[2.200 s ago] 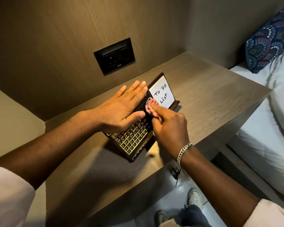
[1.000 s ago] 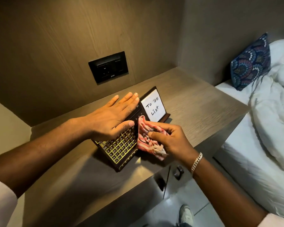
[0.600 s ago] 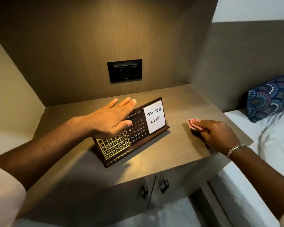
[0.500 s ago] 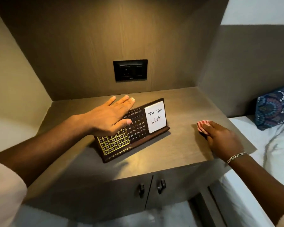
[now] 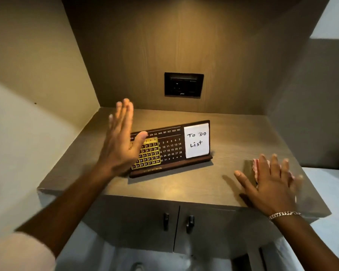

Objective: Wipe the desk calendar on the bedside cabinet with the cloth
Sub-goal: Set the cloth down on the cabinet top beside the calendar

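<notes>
The dark wooden desk calendar [image 5: 170, 151] stands upright on the bedside cabinet top [image 5: 184, 184], with a gold date grid at its left and a white "To Do List" card at its right. My left hand [image 5: 121, 141] hovers open in front of the calendar's left end, fingers straight, off the calendar. The red-and-white striped cloth [image 5: 256, 166] lies on the cabinet top at the right. My right hand [image 5: 268, 184] is spread open just above the cloth and hides most of it.
A black wall socket [image 5: 184, 84] sits in the wood panel behind the calendar. Walls close the niche at left and right. Two cabinet doors with dark handles [image 5: 190, 223] are below the top. White bedding [image 5: 325, 178] lies at the far right.
My left hand has lifted off the calendar and opened. My right hand has let go of the cloth on the cabinet top at the right and spread its fingers. The view pulled back.
</notes>
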`<state>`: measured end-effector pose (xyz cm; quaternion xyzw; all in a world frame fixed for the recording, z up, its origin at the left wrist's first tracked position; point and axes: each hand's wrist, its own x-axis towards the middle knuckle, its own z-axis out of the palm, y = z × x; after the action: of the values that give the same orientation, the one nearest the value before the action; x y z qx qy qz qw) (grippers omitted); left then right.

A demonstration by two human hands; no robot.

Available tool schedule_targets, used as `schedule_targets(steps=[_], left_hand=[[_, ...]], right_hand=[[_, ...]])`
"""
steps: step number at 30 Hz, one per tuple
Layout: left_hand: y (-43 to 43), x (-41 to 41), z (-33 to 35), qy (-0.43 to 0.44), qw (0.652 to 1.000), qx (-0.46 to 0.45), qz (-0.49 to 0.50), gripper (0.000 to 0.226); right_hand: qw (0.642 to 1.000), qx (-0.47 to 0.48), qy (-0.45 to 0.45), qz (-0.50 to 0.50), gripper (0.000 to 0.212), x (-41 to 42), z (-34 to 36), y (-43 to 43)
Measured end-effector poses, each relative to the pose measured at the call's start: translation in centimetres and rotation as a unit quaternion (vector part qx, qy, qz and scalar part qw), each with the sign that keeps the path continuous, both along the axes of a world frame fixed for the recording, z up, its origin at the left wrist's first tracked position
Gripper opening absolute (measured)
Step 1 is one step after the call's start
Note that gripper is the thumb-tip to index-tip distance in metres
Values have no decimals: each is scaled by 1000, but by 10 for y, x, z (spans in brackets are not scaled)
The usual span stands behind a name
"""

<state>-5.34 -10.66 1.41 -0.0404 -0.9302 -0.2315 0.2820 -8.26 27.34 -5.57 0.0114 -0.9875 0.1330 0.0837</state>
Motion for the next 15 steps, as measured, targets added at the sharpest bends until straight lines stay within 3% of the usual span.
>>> schedule_targets(steps=[2,4,6,9,11,13,15], left_hand=[[6,28,-22,-24,967,249,59,71],[13,46,-46,-88,881,456,92,75],[17,51,-64,-155,839,514,92,83],[27,51,-69,-166,809,563,30,67],[25,44,-69,-161,806,569,3,89],[16,34,-71,-171,800,575,-9,106],[8,18,-69,-170,799,576,-21,104]], right_hand=[[992,-115,13,56,95,-1,16,-26],[954,-275,-63,106,92,-4,25,-57],[909,-376,-130,126,86,-9,28,-83],[846,-501,-146,104,64,-13,20,-108],[815,-561,-133,64,53,-16,10,-114],[802,-584,-122,30,47,-22,4,-116],[814,-569,-117,13,45,-31,2,-119]])
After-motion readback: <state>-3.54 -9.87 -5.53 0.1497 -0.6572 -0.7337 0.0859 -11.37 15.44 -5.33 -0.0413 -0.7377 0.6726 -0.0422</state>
